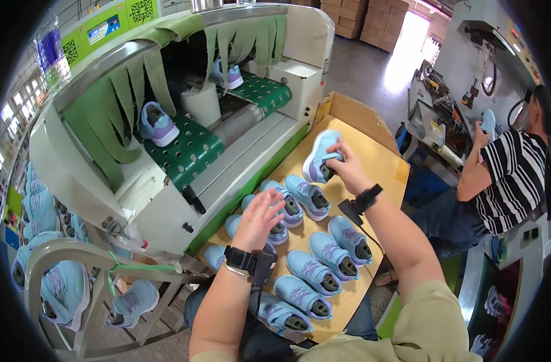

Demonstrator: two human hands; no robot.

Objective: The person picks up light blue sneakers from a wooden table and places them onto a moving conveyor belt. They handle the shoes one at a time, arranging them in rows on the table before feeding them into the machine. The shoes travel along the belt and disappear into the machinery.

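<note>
My right hand (349, 168) grips a light blue sneaker (316, 155) by its collar, thumb and fingers closed on it, above the far part of a tan board (372, 161). The sneaker is tilted, its pale sole edge facing left. My left hand (260, 218) hovers over the left row with fingers spread and nothing visible in it. Below both hands, several matching sneakers (314, 270) stand in rows on the board, dark inserts showing in their openings. Part of the left row is hidden behind my left hand and wrist.
A white machine with hanging green strips (115, 111) stands at the left. Its perforated green belts (188, 158) carry a lilac-blue shoe (158, 124) and another shoe (228, 75). A rack (46, 253) with more sneakers is at lower left. Another person (510, 175) sits at right holding a shoe.
</note>
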